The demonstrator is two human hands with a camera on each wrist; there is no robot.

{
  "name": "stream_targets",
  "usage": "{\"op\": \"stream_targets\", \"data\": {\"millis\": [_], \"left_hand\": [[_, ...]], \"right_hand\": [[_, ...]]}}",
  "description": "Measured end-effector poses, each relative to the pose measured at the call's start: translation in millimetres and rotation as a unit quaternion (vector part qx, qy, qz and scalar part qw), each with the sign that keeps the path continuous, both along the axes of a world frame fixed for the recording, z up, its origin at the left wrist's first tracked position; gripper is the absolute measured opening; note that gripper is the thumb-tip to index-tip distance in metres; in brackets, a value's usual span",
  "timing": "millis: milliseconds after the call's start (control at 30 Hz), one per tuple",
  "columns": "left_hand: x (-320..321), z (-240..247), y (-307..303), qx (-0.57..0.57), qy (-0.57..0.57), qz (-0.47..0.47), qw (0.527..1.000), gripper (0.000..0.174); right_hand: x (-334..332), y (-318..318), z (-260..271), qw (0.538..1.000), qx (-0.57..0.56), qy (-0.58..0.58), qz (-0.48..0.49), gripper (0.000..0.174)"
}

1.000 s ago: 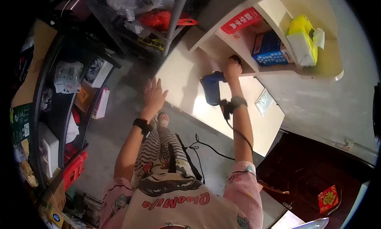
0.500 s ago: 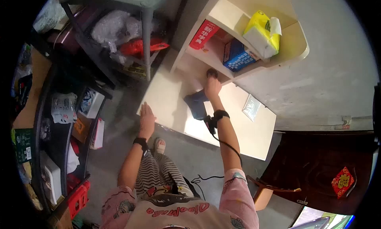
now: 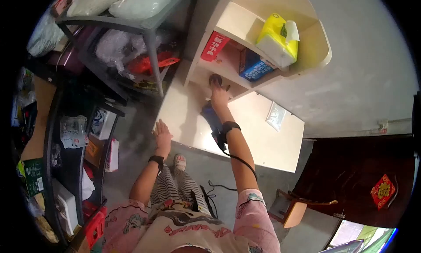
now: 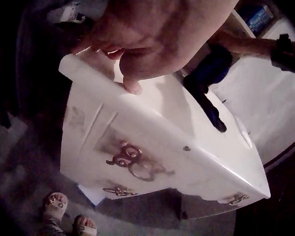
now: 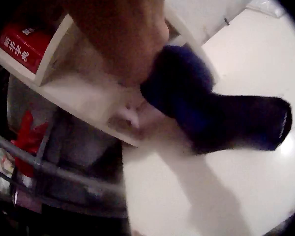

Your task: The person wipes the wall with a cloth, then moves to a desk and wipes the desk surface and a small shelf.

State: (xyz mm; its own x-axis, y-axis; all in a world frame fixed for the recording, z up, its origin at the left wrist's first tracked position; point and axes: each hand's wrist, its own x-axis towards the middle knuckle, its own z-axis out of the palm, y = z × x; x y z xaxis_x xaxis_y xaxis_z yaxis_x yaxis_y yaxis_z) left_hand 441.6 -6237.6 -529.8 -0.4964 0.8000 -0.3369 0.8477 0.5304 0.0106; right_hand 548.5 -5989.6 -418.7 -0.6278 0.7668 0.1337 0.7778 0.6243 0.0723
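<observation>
Right hand (image 3: 218,96) gripping drill (image 3: 211,115) at counter's (image 3: 258,143) 12 o'clock, under shelf (image 3: 228,25); left hand (image 3: 162,136) flat, open, at 9 o'clock edge. Might slip and gouge wood if tilted.

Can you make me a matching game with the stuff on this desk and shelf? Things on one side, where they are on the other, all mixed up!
Things
1. yellow tissue pack
2. red box
3. blue tool
4. left hand

Places
A. gripped by the right hand
B. resting on the desk edge
C. on the upper shelf board
D. under that board, near the blue box

Pairs: 1-C, 2-D, 3-A, 4-B
</observation>
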Motion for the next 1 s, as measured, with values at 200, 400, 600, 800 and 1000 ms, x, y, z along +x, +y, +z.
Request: {"op": "stream_targets", "data": {"millis": [200, 400, 600, 800, 1000], "left_hand": [[0, -4, -12, 0.073, 0.001, -0.032, 0.997, 0.068], [-15, 56, -64, 0.068, -0.021, 0.110, 0.991, 0.054], [-67, 11, -213, 0.217, -0.169, 0.212, 0.938, 0.029], [-66, 19, -311, 0.099, -0.058, 0.341, 0.933, 0.023], [-28, 8, -353, 0.029, -0.218, 0.326, 0.920, 0.019]], "right_hand": [[68, -18, -8, 0.996, -0.051, 0.053, -0.050, 0.058], [34, -55, -28, 0.991, -0.044, 0.124, 0.021, 0.052], [-81, -142, -103, 0.978, 0.005, 0.041, 0.206, 0.041], [-76, -187, -97, 0.903, -0.086, 0.051, 0.418, 0.044], [-4, -150, -65, 0.907, -0.106, -0.070, 0.401, 0.056]]}}
